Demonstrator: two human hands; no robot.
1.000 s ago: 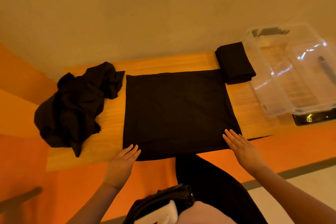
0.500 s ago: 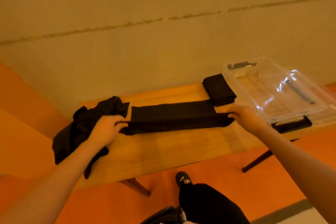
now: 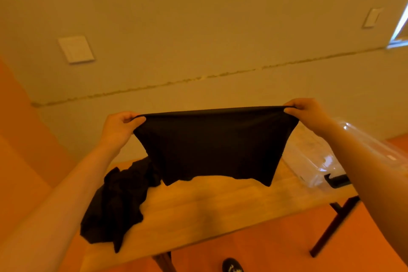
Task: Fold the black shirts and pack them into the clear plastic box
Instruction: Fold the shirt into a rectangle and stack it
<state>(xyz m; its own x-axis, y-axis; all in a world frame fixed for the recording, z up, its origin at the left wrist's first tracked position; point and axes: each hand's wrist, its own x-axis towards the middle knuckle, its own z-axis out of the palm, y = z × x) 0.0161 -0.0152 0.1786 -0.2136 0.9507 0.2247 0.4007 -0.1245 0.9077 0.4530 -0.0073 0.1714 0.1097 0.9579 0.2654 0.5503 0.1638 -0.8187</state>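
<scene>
A partly folded black shirt [image 3: 212,146] hangs in the air above the wooden table [image 3: 216,203], stretched flat between both hands. My left hand [image 3: 118,127] pinches its upper left corner and my right hand [image 3: 306,113] pinches its upper right corner. A crumpled pile of black shirts [image 3: 117,201] lies on the table's left part. The clear plastic box [image 3: 313,161] stands at the table's right end, partly hidden behind my right forearm. The folded shirt seen earlier beside the box is hidden behind the hanging shirt.
A plain wall rises behind the table, with a white plate [image 3: 76,49] on it. The table's dark leg [image 3: 333,225] stands at the right over an orange floor. A black shoe [image 3: 231,266] shows at the bottom edge.
The shirt lay flat on the table, was folded away from me into a strip, and now both hands have lifted it off the table and hold it up. The view tilted upward.
</scene>
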